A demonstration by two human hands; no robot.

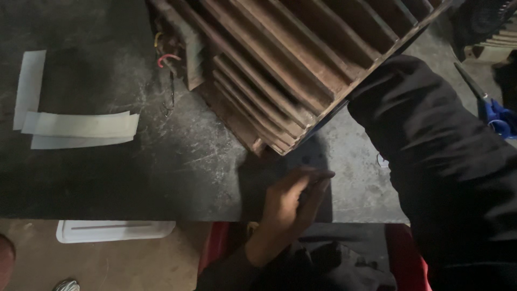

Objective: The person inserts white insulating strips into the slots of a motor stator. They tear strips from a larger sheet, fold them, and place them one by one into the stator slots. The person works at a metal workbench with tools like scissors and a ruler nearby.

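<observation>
A large rusty brown finned motor housing [291, 59] lies on the dark scratched workbench [177, 161], its red and yellow wires [164, 56] sticking out at its left side. My left hand [293, 196] rests on the bench edge just below the housing's near corner, fingers loosely together and holding nothing. My right arm, in a black sleeve [431, 140], reaches up behind the housing's right end; the right hand itself is hidden behind it.
Several white paper strips [81, 126] lie on the bench at the left. Scissors with blue handles [493, 110] lie at the right edge. A white tray [113, 230] sits on the floor below, and a red seat [401, 253] shows near my lap.
</observation>
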